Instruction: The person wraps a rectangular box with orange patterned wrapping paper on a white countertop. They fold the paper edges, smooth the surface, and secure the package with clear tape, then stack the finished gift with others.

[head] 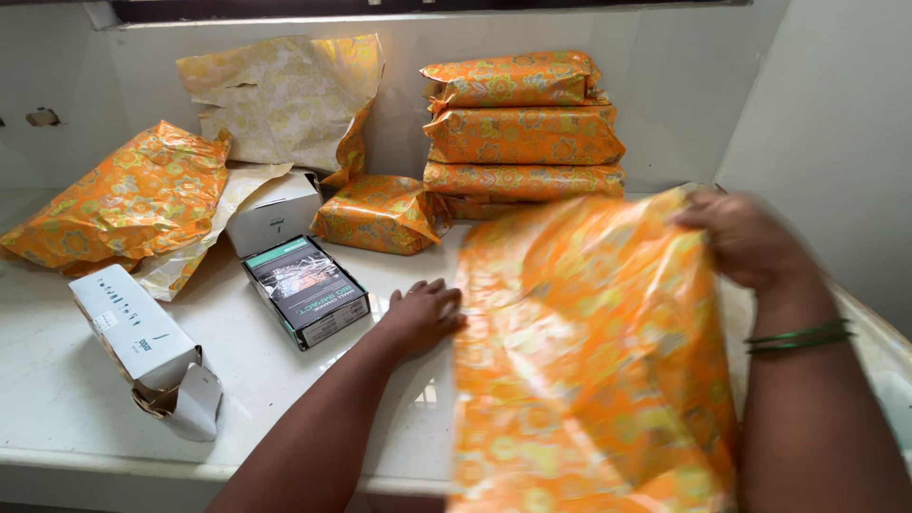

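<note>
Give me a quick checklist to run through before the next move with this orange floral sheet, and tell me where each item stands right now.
1. Right hand grips the top edge of the orange floral sheet: ok.
2. Left hand lies flat on the counter at the sheet's left edge: ok.
3. Sheet lies flat and smooth: not ok, it is lifted and blurred.
4. Black box with green trim sits apart from the sheet, uncovered: ok.
5. Stack of wrapped parcels stands steady against the wall: ok.
6. Open white box holds anything: cannot tell.
</note>
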